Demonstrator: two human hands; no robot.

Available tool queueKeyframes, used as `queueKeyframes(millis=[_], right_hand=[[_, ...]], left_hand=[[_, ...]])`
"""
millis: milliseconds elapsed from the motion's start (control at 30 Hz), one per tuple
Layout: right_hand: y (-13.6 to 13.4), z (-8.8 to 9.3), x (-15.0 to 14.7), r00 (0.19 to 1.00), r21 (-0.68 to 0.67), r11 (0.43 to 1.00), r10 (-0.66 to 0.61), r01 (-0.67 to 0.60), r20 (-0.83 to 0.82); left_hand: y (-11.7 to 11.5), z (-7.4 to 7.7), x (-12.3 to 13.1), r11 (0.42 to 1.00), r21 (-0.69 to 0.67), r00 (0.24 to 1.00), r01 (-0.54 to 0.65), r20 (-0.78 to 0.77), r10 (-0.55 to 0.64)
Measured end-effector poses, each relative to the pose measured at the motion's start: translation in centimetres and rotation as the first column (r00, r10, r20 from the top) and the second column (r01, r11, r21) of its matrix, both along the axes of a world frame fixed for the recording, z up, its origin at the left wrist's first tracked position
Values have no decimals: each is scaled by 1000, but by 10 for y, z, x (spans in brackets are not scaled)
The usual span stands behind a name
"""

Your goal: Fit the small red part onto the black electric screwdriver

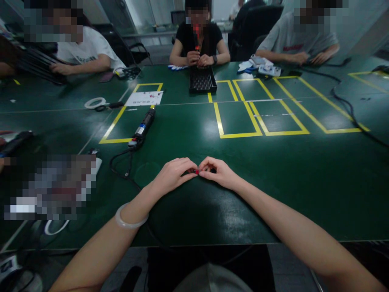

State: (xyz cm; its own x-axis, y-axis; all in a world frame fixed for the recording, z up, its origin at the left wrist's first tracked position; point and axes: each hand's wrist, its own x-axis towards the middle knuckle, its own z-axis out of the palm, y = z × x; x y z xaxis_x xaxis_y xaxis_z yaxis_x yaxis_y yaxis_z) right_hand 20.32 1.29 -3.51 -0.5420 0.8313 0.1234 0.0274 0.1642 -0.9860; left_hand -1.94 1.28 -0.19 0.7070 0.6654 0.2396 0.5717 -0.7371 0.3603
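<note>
Close together over the green table (188, 138), my two hands meet at a small red piece (197, 172). My left hand (178, 172), with a pale bangle (131, 224) on its wrist, pinches the piece from the left. From the other side my right hand (218, 172) has thumb and forefinger closed at it. Fingers cover most of the piece, so its kind cannot be made out. Left of my hands lies a black electric screwdriver (142, 129), its cable running back toward me under my left arm.
Yellow tape outlines (240, 135) mark the table. A black tray (203, 83) stands before a person opposite (197, 40). Two more people sit at the far left and right. A printed sheet (144, 98), a white cable coil (95, 103) and a black cable (342, 91) lie about.
</note>
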Motion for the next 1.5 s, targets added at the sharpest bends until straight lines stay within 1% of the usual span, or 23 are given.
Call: queueKeyframes(millis=[133,200,267,333,400,433,467,533,567,633,667,700,733,767,867,900,967,1133,1300,1500], right_hand=[[0,2,1,1000,22,999,30,-31,6],[0,2,2,999,19,999,36,-36,23],[0,2,3,999,0,1000,24,-24,29],[0,2,4,1000,-36,999,-2,3,14],[-1,1,6,1000,-74,997,-21,20,-7],[-1,1,7,1000,-86,996,-29,28,-10],[-2,1,7,999,-93,995,-34,33,-12],[-2,0,8,999,-98,994,-40,39,-15],[-2,0,8,999,-100,994,-42,40,-19],[-3,-1,8,999,-107,993,-46,43,-29],[-3,-1,8,998,-110,993,-49,45,-33],[-3,-2,8,998,-114,992,-52,48,-35],[-2,-2,8,998,-118,992,-55,50,-35],[-2,-2,8,998,-122,991,-57,52,-36],[-2,-1,9,998,-128,990,-57,52,-36],[-2,-1,9,998,-129,990,-56,51,-38],[-2,-1,9,997,-131,990,-56,50,-44],[-2,-1,9,997,-147,988,-59,50,-57],[-3,-1,10,996,-149,987,-71,62,-55],[-2,-3,10,996,-130,990,-67,59,-53]], left_hand=[[-1,0,0,1000,-8,1000,5,-6,-5],[-1,1,1,999,-36,1000,8,-17,-9],[1,4,-1,998,-65,1000,-16,-26,14],[6,7,-9,993,-67,995,-93,-46,90],[14,10,-24,975,-13,973,-224,-60,223],[19,11,-35,953,30,952,-300,-60,301],[24,11,-47,920,81,921,-383,-49,387],[33,11,-76,825,176,834,-537,-35,550],[37,11,-90,754,223,768,-618,-36,640],[41,9,-118,604,291,619,-742,-48,784],[41,8,-129,542,302,555,-784,-49,830],[41,6,-140,494,296,503,-817,-51,863],[41,5,-148,458,275,460,-845,-60,886],[41,4,-154,434,243,427,-868,-83,901],[41,0,-162,378,147,337,-914,-244,909],[42,-1,-161,375,135,323,-917,-303,897],[44,-2,-154,391,145,316,-909,-374,872],[47,0,-121,470,195,364,-861,-411,836],[47,-3,-88,591,243,477,-769,-396,785],[36,-8,-64,701,272,620,-659,-330,711]])
